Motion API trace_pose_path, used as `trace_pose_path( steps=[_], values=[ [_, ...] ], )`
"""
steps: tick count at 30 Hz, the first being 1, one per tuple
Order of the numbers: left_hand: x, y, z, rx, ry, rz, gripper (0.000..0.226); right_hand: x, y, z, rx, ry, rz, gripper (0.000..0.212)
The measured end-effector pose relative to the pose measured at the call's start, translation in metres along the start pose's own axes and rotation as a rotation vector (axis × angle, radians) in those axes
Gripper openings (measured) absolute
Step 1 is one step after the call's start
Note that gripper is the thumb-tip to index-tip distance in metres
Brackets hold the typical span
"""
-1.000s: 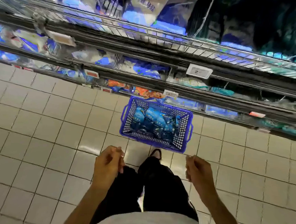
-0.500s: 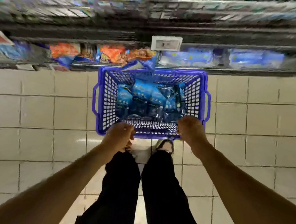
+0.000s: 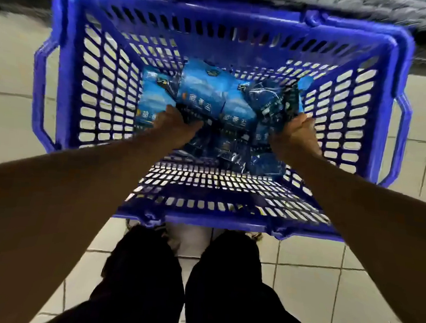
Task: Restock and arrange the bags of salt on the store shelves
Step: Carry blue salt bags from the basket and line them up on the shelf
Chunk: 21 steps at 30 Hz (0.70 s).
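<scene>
Reaching into a blue slatted plastic basket [image 3: 69,80], both hands are down among its stock. Contents: a loose heap of blue salt bags [image 3: 206,103], overlapping at odd angles, printed faces up on some, dark backs showing on others; count not readable, several at least. Left hand [image 3: 176,127]: fingers curled down onto the bags at the near-left of the heap, apparently closing on a light blue bag [image 3: 150,99] that lies just beyond and left of its knuckles; whether the grip is complete cannot be told, since the fingertips are hidden. Right hand [image 3: 297,135]: fingers curled over the near edge of a dark, glossy bag [image 3: 274,100] that lies just ahead of it, apparently grasping it. Remaining bags lie between the two hands and just behind the wrists, toward the basket's near wall. Basket stands on a pale tiled floor [image 3: 9,71], well outside both forearms; the person's dark trouser legs [image 3: 148,283] show below the elbows. Beyond the basket's far rim, well ahead of both hands, only a dark blurred band of shelf base [image 3: 369,5] is visible; no shelf stock can be made out. Task status, as a judgement: early or mid-restock. Stock is in the basket, none visibly placed. Outstanding: lifting the bags, shelving them, arranging them in order.
</scene>
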<state>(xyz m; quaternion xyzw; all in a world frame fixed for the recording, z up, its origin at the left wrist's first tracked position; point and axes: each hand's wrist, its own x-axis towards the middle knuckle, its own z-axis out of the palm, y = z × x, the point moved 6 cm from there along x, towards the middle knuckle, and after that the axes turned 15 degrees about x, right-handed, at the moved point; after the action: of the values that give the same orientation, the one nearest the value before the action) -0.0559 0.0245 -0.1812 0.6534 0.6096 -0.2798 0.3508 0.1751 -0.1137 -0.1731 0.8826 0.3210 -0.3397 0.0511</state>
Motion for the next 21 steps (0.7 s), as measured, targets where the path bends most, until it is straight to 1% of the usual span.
trace_pose_path(
  steps=[1,3,4,6,8,11,12,14,15,16,19,20,21],
  values=[
    [0.008,0.0,0.005,-0.037,0.023,-0.011,0.094,0.003,0.001,-0.001,0.028,0.034,0.075,0.074],
    [0.016,0.0,0.014,-0.079,0.063,-0.053,0.098,0.01,0.006,-0.002,0.046,0.126,0.118,0.073],
    [0.019,0.0,0.018,-0.096,0.065,-0.071,0.092,0.014,0.006,-0.002,0.041,0.159,0.116,0.074],
    [0.025,0.001,0.024,-0.176,0.043,-0.081,0.073,0.017,0.008,0.0,0.053,0.171,0.142,0.084],
    [0.027,0.0,0.026,-0.228,0.02,-0.075,0.06,0.017,0.006,0.003,0.043,0.196,0.138,0.089],
    [0.026,-0.004,0.023,-0.266,0.027,-0.022,0.052,0.02,0.008,0.0,0.057,0.264,0.131,0.081],
    [0.024,-0.006,0.023,-0.299,0.026,-0.014,0.049,0.021,0.009,-0.004,0.05,0.261,0.118,0.086],
    [0.017,-0.011,0.022,-0.373,0.012,0.003,0.046,0.021,0.009,-0.014,0.02,0.2,0.106,0.099],
    [0.013,-0.012,0.022,-0.395,0.006,0.019,0.046,0.018,0.01,-0.021,0.049,0.186,0.112,0.099],
    [0.008,-0.013,0.02,-0.402,0.009,0.038,0.049,0.014,0.011,-0.027,0.143,0.178,0.12,0.091],
    [-0.019,-0.011,0.01,-0.331,0.06,0.076,0.061,-0.014,0.005,-0.05,0.524,0.177,0.13,0.053],
    [-0.03,-0.008,0.007,-0.313,0.076,0.077,0.063,-0.025,0.002,-0.057,0.608,0.176,0.12,0.046],
    [-0.044,-0.004,0.002,-0.319,0.099,0.083,0.063,-0.041,-0.004,-0.066,0.657,0.176,0.1,0.044]
  ],
)
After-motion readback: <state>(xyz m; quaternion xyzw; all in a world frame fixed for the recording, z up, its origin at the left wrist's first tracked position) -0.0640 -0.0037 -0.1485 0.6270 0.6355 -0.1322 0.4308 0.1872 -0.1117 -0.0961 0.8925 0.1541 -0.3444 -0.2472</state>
